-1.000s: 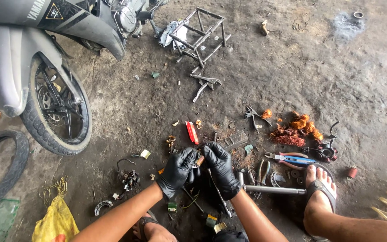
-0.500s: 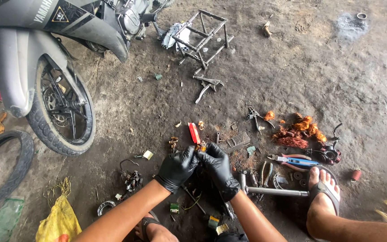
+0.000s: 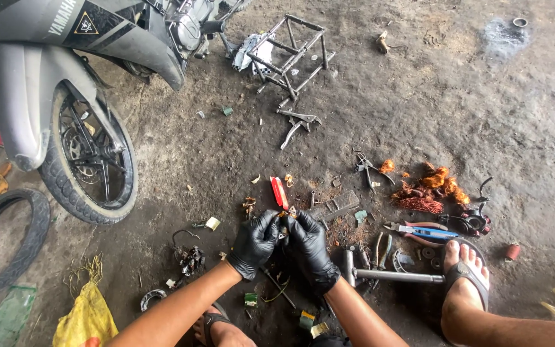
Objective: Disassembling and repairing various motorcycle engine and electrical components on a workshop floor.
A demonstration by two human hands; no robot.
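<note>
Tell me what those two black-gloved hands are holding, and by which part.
Both the left hand and right hand pinch a small object between their fingertips; it is too small and hidden to identify, so the gripped part cannot be told.

Grey motorbike (image 3: 65, 38) top left, front wheel (image 3: 88, 160) on dirt floor (image 3: 483, 115); loose tyre (image 3: 4, 241) far left, yellow bag (image 3: 88, 318) bottom left; metal frame (image 3: 290, 51) upper centre w/ bent lever (image 3: 297, 123) just below; red-handled tool (image 3: 279, 191) mid floor; orange copper wire heap (image 3: 431, 189) to the right; blue pliers (image 3: 419, 231) near sandalled foot (image 3: 464, 283); steel pipe (image 3: 396, 276) beside it.
</note>
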